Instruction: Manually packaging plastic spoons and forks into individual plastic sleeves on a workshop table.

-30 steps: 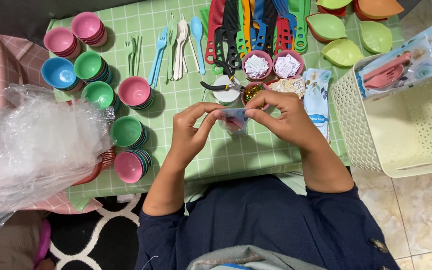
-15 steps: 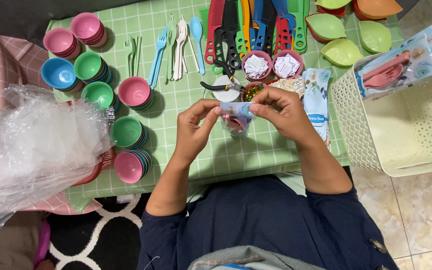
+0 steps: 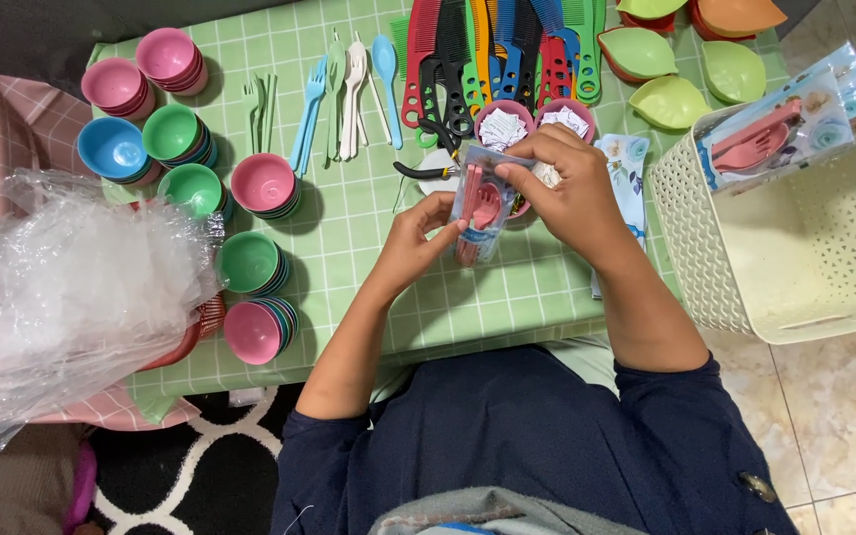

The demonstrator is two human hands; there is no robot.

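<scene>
Step in hand: I hold a clear packet (image 3: 478, 213) of pink cutlery above the green checked tabletop (image 3: 369, 248), both hands working its upper end.
Left hand: my left hand (image 3: 418, 243) is clamped on the packet's lower left edge, thumb pressed to the front of the film.
Right hand: my right hand (image 3: 567, 193) is closed over the packet's top right corner, fingers curled so that I cannot tell what they pinch beneath.
Doing it well: in my judgement the film wants a firm pinch at the edges only, the packet kept flat and steady, so that the pieces inside stay lined up and the wrapper does not crease or tear.
Where the packet is: it hangs between my hands, clear of the tabletop, just in front of two small pink cups (image 3: 502, 124) of white paper slips.
How the packet looks: narrow, upright, slightly tilted; glossy clear film with a pale printed backing, a pink spoon shape showing through.
Around it: black scissors (image 3: 428, 168) lie just behind; combs (image 3: 507, 50) fan out at the far edge; stacked bowls (image 3: 250, 263) stand to the left; a cream basket (image 3: 795, 248) with finished packets sits at right.
</scene>
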